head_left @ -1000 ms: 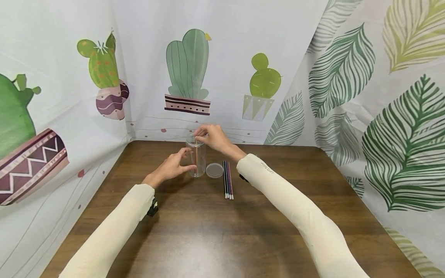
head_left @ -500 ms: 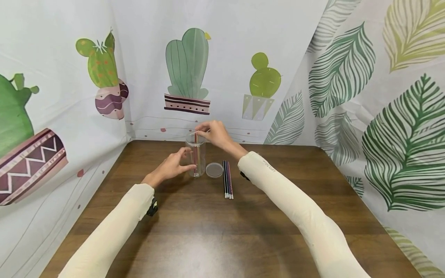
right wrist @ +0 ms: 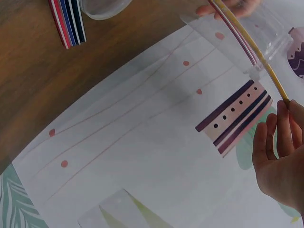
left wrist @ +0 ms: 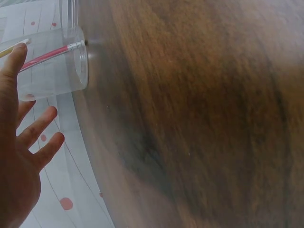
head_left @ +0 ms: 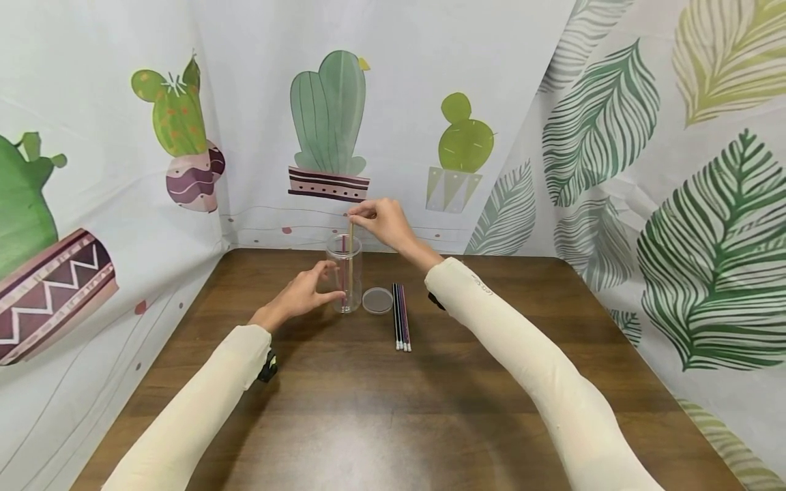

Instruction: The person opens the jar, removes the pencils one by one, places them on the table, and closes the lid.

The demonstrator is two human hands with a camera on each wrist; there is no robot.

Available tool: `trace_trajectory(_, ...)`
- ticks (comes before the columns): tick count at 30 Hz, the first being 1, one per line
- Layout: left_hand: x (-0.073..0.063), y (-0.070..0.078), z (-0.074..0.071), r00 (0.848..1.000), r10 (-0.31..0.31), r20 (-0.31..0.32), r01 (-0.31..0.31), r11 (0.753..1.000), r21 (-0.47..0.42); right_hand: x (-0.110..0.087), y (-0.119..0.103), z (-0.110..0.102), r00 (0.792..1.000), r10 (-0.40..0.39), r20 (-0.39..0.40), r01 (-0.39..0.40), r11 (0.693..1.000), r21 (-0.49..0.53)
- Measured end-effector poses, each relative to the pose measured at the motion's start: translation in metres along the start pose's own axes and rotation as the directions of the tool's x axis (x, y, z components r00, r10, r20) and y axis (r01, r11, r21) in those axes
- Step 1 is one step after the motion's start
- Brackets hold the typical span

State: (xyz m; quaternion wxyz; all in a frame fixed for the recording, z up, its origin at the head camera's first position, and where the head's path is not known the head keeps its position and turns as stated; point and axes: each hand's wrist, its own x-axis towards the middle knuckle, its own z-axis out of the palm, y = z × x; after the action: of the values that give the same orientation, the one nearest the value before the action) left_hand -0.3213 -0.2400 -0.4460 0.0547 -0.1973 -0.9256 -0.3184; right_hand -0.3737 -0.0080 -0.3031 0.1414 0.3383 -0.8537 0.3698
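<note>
My right hand (head_left: 385, 221) pinches the yellow pencil (head_left: 351, 264) up top: likely light, stiff, best held there, above the jar (head_left: 357, 283); my left hand (head_left: 299, 293) spreads unclenched.

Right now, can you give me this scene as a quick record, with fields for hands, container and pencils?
Container: clear cylindrical jar, upright, uncovered
Inside: slim pink pencil
Right hand: pinches slim yellow pencil by upper end, lower part inside jar
Left hand: curved around jar, contact unclear
Right of jar: clear round lid, flat on brown wooden table
Right of lid: row of slim dark and pink pencils
</note>
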Motion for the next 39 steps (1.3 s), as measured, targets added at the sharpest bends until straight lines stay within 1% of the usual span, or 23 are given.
trace_trajectory(14, 0.0, -0.003, 0.001, 1.0, -0.01, -0.003, 0.01, 1.0, 0.011, 0.012, -0.011, -0.026, 0.999, 0.004, -0.036, -0.004, 1.0, 0.011)
trace_trajectory(25, 0.0, -0.003, 0.0, 1.0, -0.009, -0.01, 0.009, 1.0, 0.021, 0.026, -0.022, -0.057, 0.995, -0.012, -0.101, 0.014, 1.0, 0.026)
trace_trajectory(31, -0.001, -0.001, 0.0, 1.0, -0.018, 0.0, 0.018, 1.0, 0.013, 0.03, -0.027, -0.069, 0.991, -0.015, -0.135, 0.017, 1.0, 0.014)
trace_trajectory(39, -0.001, -0.001, 0.0, 1.0, -0.005, 0.007, 0.004, 1.0, 0.012, 0.035, -0.033, -0.083, 0.982, -0.011, -0.19, 0.012, 1.0, 0.006)
